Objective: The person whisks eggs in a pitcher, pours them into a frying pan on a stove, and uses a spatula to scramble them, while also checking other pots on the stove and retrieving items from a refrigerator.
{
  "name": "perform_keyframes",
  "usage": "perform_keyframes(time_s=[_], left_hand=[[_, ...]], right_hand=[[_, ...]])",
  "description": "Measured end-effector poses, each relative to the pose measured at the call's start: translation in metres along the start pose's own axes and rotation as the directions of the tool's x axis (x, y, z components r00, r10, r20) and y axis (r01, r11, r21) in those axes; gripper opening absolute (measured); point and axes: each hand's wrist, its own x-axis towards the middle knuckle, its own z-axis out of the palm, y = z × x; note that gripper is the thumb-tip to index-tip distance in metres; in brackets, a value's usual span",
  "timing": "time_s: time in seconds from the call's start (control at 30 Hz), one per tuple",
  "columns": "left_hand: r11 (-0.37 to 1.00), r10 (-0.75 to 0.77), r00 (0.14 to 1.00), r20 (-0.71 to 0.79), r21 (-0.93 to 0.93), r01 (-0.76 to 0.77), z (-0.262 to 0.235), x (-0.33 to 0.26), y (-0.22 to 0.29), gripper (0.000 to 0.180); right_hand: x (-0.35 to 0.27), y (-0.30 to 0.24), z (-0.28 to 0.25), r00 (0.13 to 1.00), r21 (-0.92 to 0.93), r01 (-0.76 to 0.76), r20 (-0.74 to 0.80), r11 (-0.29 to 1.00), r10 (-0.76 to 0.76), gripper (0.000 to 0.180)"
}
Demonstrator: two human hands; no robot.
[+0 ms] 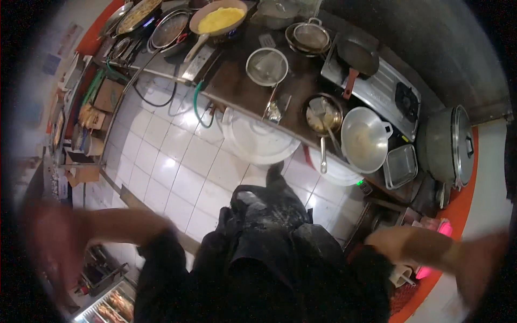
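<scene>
Both my arms are spread wide to the sides, bent at the elbows. At the far left rim of the picture my left hand (54,242) is smeared by motion, and its fingers cannot be made out. On the opposite side my right hand (481,264) is just as blurred near the rim, its fingers indistinct. I see nothing that I can name in either hand. The closest thing to the right hand is a bright pink item (442,230) by the right forearm. Shelves with cartons (92,117) stand beyond the left hand.
Ahead runs a dark counter (231,81) with a pan of yellow food (195,47), a strainer (267,67), a small saucepan (323,153), a wide metal wok (350,146), a gas stove (385,89) and a large lidded pot (439,148). White round lids (258,145) show beneath it, above the tiled floor (183,177).
</scene>
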Motion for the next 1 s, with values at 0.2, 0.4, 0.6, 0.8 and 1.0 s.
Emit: perform_keyframes(time_s=[0.2, 0.4, 0.6, 0.8, 1.0], left_hand=[[-0.119, -0.984, -0.180, -0.012, 0.794, 0.596, -0.119, -0.445, 0.002, 0.030], [-0.668, -0.661, -0.711, -0.238, 0.618, 0.414, -0.150, -0.535, 0.208, 0.033], [-0.688, -0.702, -0.671, -0.238, 0.471, 0.552, -0.117, -0.512, 0.196, 0.037], [-0.628, -0.769, -0.479, -0.423, 0.360, 0.690, -0.079, -0.410, 0.058, 0.037], [-0.589, -0.797, -0.471, -0.378, 0.314, 0.744, -0.077, -0.395, 0.017, 0.034]], right_hand=[[-0.135, 0.274, -0.110, 0.701, -0.594, -0.636, -0.179, 0.493, 0.690, 0.035], [-0.291, 0.378, -0.042, 0.468, -0.570, -0.706, 0.069, 0.420, 0.881, 0.028], [-0.253, 0.476, 0.080, 0.342, -0.756, -0.569, 0.140, 0.323, 0.929, 0.054], [-0.231, 0.529, 0.132, 0.235, -0.930, -0.368, -0.097, -0.004, 0.967, 0.060], [-0.244, 0.500, 0.119, 0.372, -0.782, -0.604, -0.108, 0.152, 0.922, 0.044]])
